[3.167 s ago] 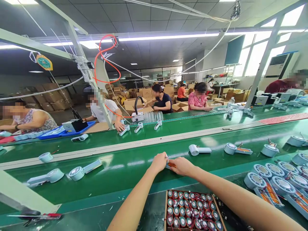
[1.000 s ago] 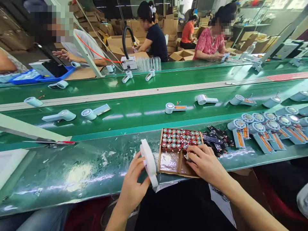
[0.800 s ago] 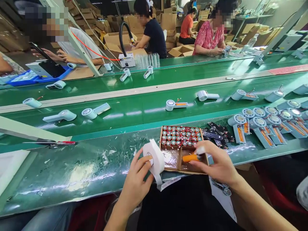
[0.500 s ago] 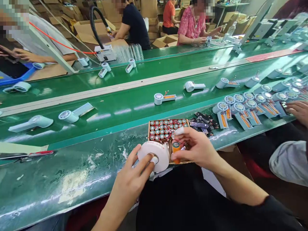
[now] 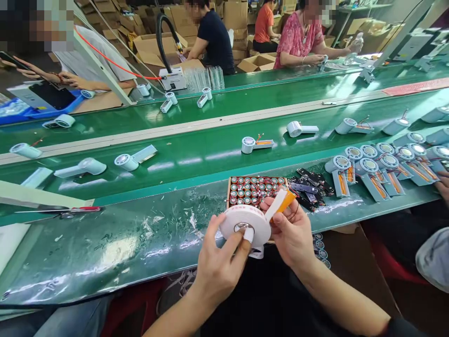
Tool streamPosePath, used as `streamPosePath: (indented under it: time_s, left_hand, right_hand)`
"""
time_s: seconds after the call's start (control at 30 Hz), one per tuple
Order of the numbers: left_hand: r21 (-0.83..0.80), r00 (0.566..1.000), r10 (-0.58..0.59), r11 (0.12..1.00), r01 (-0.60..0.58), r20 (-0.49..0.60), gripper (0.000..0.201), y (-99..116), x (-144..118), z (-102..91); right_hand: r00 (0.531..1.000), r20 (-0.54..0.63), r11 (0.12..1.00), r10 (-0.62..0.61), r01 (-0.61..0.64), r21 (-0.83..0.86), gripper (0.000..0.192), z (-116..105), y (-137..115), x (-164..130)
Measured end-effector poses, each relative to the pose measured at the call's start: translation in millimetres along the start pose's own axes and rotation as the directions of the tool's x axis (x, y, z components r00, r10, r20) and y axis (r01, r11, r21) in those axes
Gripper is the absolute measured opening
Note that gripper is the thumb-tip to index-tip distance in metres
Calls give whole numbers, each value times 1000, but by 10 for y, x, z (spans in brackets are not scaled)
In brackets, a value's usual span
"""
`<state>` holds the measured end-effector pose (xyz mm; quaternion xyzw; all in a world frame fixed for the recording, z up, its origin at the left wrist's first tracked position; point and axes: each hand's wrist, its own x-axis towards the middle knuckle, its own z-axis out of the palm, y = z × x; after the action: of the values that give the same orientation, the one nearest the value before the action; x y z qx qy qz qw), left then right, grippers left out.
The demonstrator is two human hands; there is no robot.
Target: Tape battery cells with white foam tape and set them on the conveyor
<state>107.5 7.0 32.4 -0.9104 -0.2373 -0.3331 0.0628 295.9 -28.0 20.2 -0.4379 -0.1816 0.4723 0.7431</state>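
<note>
Leftward, your scuffed green bench [image 5: 105,252] fronts two conveyor belts. Your left hand [image 5: 219,267] grips the white tape roll [image 5: 245,224]; your right hand [image 5: 293,234] pinches an orange cell [image 5: 285,200] against it, above the cell tray [image 5: 257,189]. Fan housings [image 5: 372,166] crowd right.

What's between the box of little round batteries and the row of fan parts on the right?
A pile of black circuit boards lies between the battery box and the fan parts, in the head view.
</note>
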Motion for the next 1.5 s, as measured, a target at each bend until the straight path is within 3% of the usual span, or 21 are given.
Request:
streamPosePath:
  time_s: [0.1, 0.17, 0.23, 0.27, 0.33, 0.4, 0.43, 0.5, 0.63, 0.77, 0.83, 0.9, 1.03, 1.13, 1.23, 1.37, 1.5]
  left_hand:
    - [-110, 998, 29, 994, -23, 53, 20, 51, -39, -11]
    - [-170, 991, 58, 985, -38, 118, 18, -71, -139, -86]
    - [-101, 987, -71, 991, 86, 147, 16, -315, -337, -190]
    - [-36, 967, -193, 979, 202, 168, 15, -463, -470, -243]
    - [27, 858, -422, 901, 434, 292, 18, -764, -770, -333]
    - [-38, 708, -532, 787, 616, 465, 30, -1034, -1038, -372]
    - [-103, 659, -546, 725, 681, 517, 37, -1159, -1132, -370]
    - [-193, 616, -600, 618, 762, 511, 42, -1425, -1195, -331]
    - [-19, 562, -761, 589, 808, 325, 44, -2182, -793, -209]
    - [179, 564, -796, 602, 778, 222, 35, -3061, -120, -148]
    - [262, 568, -793, 609, 748, 221, 31, -3346, 137, -143]
    - [325, 570, -783, 622, 712, 251, 36, -3485, 318, -137]
    - [393, 594, -724, 690, 608, 351, 43, -3482, 578, -46]
    - [407, 624, -639, 768, 494, 450, 43, -3340, 771, 159]
    - [381, 633, -520, 854, 355, 574, 33, -3046, 945, 523]
    - [305, 605, -363, 931, 202, 709, 21, -2531, 1118, 1070]
    - [290, 575, -327, 944, 159, 750, 26, -2308, 1276, 1326]
  right_hand:
    - [999, 15, 998, -50, 51, -34, 45, -80, -155, 127]
    - [978, -33, 978, -206, 205, -38, 40, -271, -391, 296]
    - [931, -113, 937, -347, 348, -16, 38, -524, -591, 505]
    - [936, -117, 943, -333, 330, -45, 34, -650, -639, 604]
    - [971, -86, 969, -224, 213, -127, 39, -855, -607, 735]
    - [995, -60, 972, -78, 63, -225, 52, -971, -457, 742]
    - [998, -64, 965, -22, 4, -261, 57, -994, -368, 708]
    - [995, -99, 957, 23, -51, -287, 60, -982, -214, 607]
    - [997, -80, 960, -7, -15, -280, 65, -829, -71, 464]
    - [999, -26, 945, -26, 16, -328, 73, -730, 0, 452]
    - [999, -9, 941, -34, 29, -338, 72, -747, 48, 473]
    - [1000, -3, 941, -31, 28, -336, 71, -791, 94, 506]
    - [999, -26, 943, 21, -28, -330, 73, -815, 144, 553]
    - [998, -59, 945, -12, -8, -326, 73, -710, 143, 524]
    - [997, -61, 948, -46, 24, -316, 66, -571, 125, 477]
    - [998, -32, 950, -46, 34, -311, 62, -487, 111, 452]
    - [999, 0, 914, -32, 30, -405, 68, -514, 80, 432]
